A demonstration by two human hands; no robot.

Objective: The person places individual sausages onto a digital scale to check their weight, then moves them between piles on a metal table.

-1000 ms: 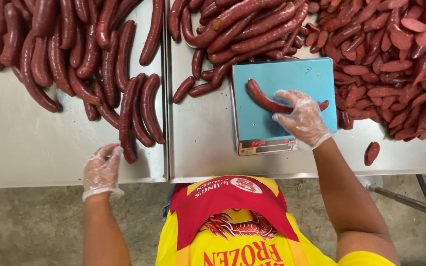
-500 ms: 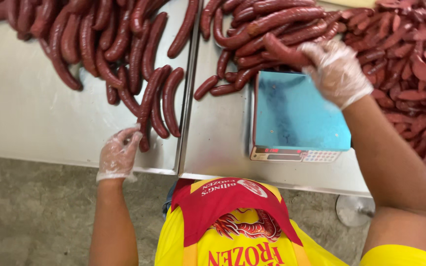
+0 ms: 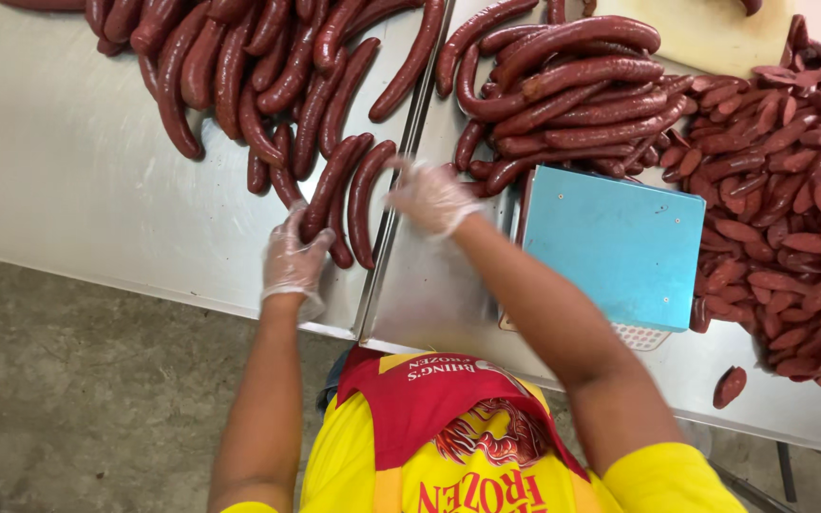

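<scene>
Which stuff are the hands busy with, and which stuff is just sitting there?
Busy with: left hand and right hand at the long sausages by the table seam.

Just sitting: blue scale, cut sausage pieces, cutting board, one stray piece.

The head camera looks straight down, close above the steel table (image 3: pixel 78 190).

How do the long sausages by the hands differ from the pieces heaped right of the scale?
The long sausages are whole, curved links lying side by side; the cut pieces are short chunks heaped loosely. The left hand touches the long ones; no hand touches the cut pieces. Both are dark red.
</scene>
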